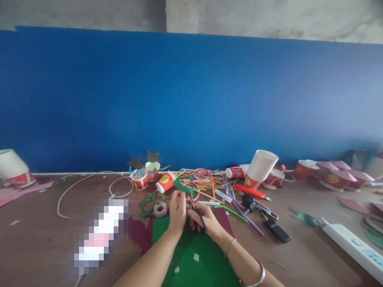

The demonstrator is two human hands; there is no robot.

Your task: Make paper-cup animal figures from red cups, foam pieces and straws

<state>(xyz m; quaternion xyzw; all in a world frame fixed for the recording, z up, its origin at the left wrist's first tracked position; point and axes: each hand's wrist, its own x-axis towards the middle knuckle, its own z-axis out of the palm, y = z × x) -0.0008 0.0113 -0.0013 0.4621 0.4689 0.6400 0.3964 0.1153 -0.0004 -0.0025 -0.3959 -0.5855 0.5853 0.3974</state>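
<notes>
Lower centre of the frame, the left hand pinches green paper as the right hand grips scissors, apparently mid-cut, the next snip calling for steady paper.

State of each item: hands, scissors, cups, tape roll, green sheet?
Left hand: gripping green piece
Right hand: gripping scissors
Scissors: at green piece, opening unclear
Cutout-topped cups: upright
Red cup beside them: on its side
Tape roll: lying flat
Green sheet: flat, scraps on top
</notes>
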